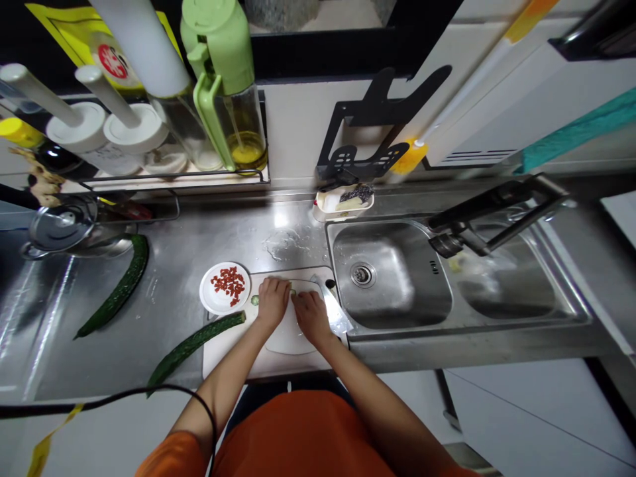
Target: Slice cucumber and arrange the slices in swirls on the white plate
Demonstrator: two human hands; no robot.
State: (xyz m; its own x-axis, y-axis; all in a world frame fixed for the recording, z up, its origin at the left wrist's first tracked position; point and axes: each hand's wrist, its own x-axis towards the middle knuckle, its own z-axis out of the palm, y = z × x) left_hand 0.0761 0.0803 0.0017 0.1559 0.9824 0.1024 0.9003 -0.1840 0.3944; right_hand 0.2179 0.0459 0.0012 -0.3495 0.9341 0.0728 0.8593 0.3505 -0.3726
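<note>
My left hand (272, 301) rests with curled fingers on a short piece of cucumber (293, 289) on the white cutting board (233, 354). My right hand (311, 315) is closed round the handle of a broad cleaver (334, 308) whose blade lies just right of the hand. A small cucumber slice (255, 300) lies left of my left hand. A long cucumber (193, 344) lies across the board's left corner.
A white saucer of chopped red chilli (225, 287) sits left of the board. Another cucumber (116, 288) lies on the steel counter. A double sink (397, 278) with a tap (491, 212) is right. Bottles (228, 79) and a pot lid (62, 225) stand behind.
</note>
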